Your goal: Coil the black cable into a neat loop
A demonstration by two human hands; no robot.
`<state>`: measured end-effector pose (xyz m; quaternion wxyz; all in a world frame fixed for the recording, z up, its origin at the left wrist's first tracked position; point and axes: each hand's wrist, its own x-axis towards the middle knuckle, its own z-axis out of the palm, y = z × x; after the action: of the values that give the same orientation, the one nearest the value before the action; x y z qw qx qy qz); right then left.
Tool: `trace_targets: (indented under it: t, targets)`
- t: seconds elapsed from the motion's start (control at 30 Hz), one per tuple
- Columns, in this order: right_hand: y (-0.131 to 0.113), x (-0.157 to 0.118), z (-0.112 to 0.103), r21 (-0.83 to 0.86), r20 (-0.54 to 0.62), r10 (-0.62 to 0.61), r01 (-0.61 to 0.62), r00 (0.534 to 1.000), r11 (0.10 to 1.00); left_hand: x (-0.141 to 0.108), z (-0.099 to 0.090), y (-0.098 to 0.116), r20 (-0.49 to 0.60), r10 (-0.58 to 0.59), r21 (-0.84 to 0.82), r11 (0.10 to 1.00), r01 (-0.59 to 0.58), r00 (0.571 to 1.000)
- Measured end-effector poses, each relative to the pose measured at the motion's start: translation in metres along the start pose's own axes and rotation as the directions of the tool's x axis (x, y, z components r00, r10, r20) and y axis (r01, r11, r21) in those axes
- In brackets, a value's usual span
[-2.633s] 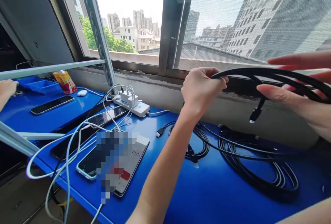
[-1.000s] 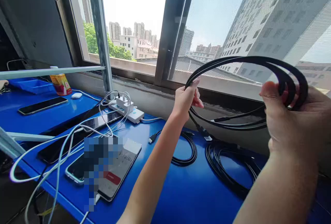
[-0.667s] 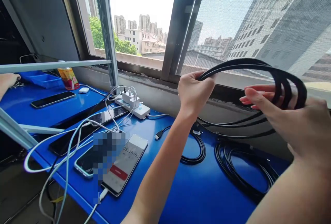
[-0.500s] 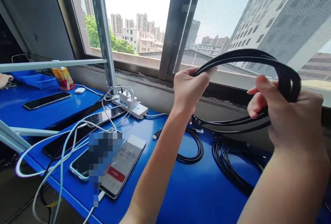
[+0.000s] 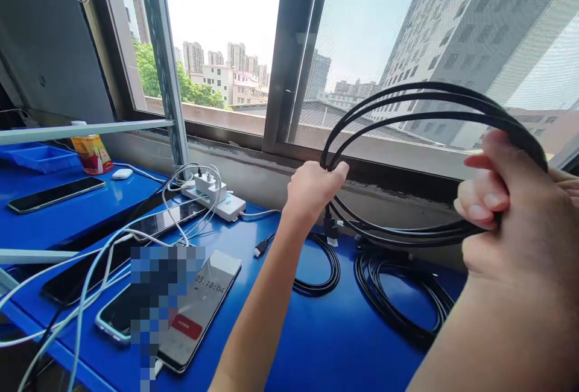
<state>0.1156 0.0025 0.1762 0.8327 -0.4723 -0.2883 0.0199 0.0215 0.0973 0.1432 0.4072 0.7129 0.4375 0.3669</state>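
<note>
The left hand (image 5: 312, 190) and right hand (image 5: 506, 211) each grip opposite sides of the looped black rubber cable (image 5: 429, 99), held above the blue metal table (image 5: 325, 344); more black coils (image 5: 398, 295) lie beneath it.

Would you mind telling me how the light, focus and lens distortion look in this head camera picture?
Head view: strong daylight through the window blows out the sky; the glossy blue table shows soft sheen. The right hand, close to the lens, looks oversized and slightly soft, while the left hand and the coiled black cable stay sharp. The grey window frame leans from wide-angle distortion. One phone is pixelated.
</note>
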Motion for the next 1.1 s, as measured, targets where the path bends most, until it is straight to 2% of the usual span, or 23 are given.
trace_targets:
  t: [0.07,0.1,0.13,0.17,0.23,0.27,0.3,0.33,0.37,0.4,0.5,0.6,0.67,0.77,0.87,0.93,1.0,1.1]
  targets:
    - [-0.005,-0.002,0.003,0.096,-0.072,0.056,-0.049,0.996,0.994,-0.001,0.004,0.0,0.09,-0.067,0.147,0.988,0.054,0.994]
    - [-0.006,-0.003,0.004,0.139,-0.093,0.088,-0.075,0.992,0.987,-0.001,0.006,0.0,0.181,-0.096,0.156,0.985,0.068,0.979]
    - [-0.006,-0.005,0.005,0.176,-0.104,0.105,-0.086,0.989,0.981,-0.001,0.009,0.001,0.299,-0.121,0.138,0.987,0.082,0.946]
    - [-0.006,-0.006,0.006,0.204,-0.103,0.099,-0.077,0.99,0.976,0.0,0.012,0.001,0.435,-0.137,0.111,0.989,0.098,0.89]
    - [-0.002,-0.01,0.006,0.235,-0.068,0.007,0.009,0.998,0.972,0.003,0.02,0.0,0.683,-0.153,0.092,0.988,0.123,0.714]
    - [0.001,-0.012,0.006,0.237,-0.039,-0.066,0.074,0.997,0.969,0.005,0.025,-0.001,0.766,-0.145,0.084,0.988,0.127,0.627]
    - [0.004,-0.013,0.006,0.234,-0.003,-0.138,0.135,0.99,0.963,0.008,0.03,-0.003,0.816,-0.116,0.05,0.99,0.131,0.567]
    - [0.007,-0.015,0.007,0.231,0.034,-0.195,0.182,0.98,0.956,0.01,0.035,-0.005,0.839,-0.058,-0.022,0.99,0.141,0.541]
    - [0.01,-0.017,0.007,0.232,0.067,-0.237,0.216,0.969,0.948,0.013,0.041,-0.007,0.834,0.025,-0.135,0.978,0.161,0.551]
    - [0.012,-0.018,0.007,0.242,0.089,-0.268,0.24,0.959,0.94,0.015,0.046,-0.009,0.803,0.113,-0.271,0.943,0.19,0.585]
    - [0.017,-0.018,0.009,0.317,0.105,-0.318,0.272,0.942,0.909,0.019,0.054,-0.011,0.598,0.314,-0.646,0.734,0.21,0.737]
    - [0.024,-0.011,0.01,0.39,0.098,-0.289,0.23,0.952,0.892,0.017,0.05,-0.006,0.359,0.346,-0.839,0.527,0.138,0.867]
    - [0.028,-0.004,0.011,0.401,0.094,-0.221,0.166,0.971,0.901,0.014,0.045,-0.002,0.241,0.32,-0.872,0.487,0.059,0.916]
    - [0.033,0.004,0.011,0.352,0.102,-0.036,-0.002,0.994,0.936,0.013,0.036,0.001,0.089,0.294,-0.83,0.55,-0.092,0.952]
    - [0.036,0.01,0.007,0.228,0.081,0.087,-0.103,0.993,0.968,0.016,0.027,-0.001,0.041,0.266,-0.732,0.664,-0.152,0.963]
    - [0.039,0.013,0.001,0.06,0.065,0.04,-0.044,0.997,0.997,0.019,0.019,-0.006,0.037,0.234,-0.638,0.754,-0.157,0.972]
    - [0.045,0.016,-0.007,-0.141,0.09,-0.073,0.086,0.993,0.986,0.022,0.01,-0.012,-0.013,0.221,-0.519,0.832,-0.195,0.975]
    - [0.055,0.02,-0.015,-0.264,0.221,-0.197,0.253,0.955,0.931,0.024,-0.001,-0.021,-0.116,0.26,-0.337,0.898,-0.284,0.959]
